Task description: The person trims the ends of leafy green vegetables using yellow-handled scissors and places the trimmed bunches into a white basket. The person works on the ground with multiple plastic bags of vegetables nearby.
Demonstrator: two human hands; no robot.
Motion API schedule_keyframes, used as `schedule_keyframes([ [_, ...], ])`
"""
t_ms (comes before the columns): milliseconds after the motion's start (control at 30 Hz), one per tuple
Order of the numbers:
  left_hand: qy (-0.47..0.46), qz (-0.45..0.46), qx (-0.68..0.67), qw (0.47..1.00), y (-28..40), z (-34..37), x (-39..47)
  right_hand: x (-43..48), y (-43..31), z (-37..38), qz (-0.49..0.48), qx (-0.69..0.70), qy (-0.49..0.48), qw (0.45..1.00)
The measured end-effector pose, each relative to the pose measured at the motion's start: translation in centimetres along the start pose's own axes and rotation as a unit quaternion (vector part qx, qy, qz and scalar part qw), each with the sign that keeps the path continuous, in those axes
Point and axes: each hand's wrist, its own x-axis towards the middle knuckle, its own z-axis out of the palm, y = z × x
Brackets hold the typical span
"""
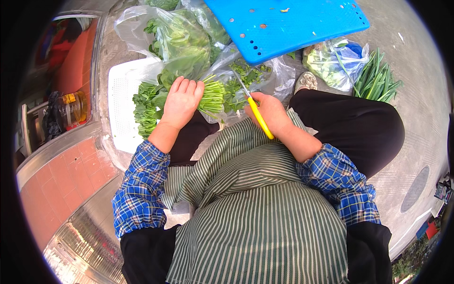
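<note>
My left hand grips a bunch of leafy greens. The pale green stem ends fan out to the right of the fingers, and the leaves hang on the left over a white perforated plastic basket. In my right hand is a knife with a yellow handle. Its narrow metal blade points up and to the left, just right of the stems. Behind the blade, a clear plastic bag lies spread with loose green sprigs on it.
A blue plastic board or stool top juts in overhead. Bagged leafy greens stand behind my left hand. Another clear bag of vegetables and long green leaves lie at right on the concrete floor. A metal-edged doorway is at left.
</note>
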Motion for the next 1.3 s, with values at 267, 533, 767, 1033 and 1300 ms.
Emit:
schedule_keyframes([
  [267,-0.109,-0.291,-0.423,0.851,-0.3,-0.9,-0.3,0.4,0.1,-0.8,0.2,0.228,-0.009,0.953],
  [533,-0.127,-0.411,-0.767,0.476,-2.3,-2.4,-0.8,-2.1,-0.1,1.0,-0.113,-0.021,0.023,0.993],
  [767,-0.15,-0.409,-0.821,0.369,-1.5,-1.5,-1.5,-0.2,0.5,0.2,0.066,0.029,0.055,0.996],
  [1033,-0.155,-0.456,-0.845,0.233,-2.2,-1.4,-2.6,-2.3,-0.3,1.1,-0.15,0.033,0.003,0.988],
  [1300,-0.138,-0.394,-0.891,0.177,-0.8,-3.5,-0.7,-1.1,-1.7,1.8,-0.195,0.209,0.083,0.955],
])
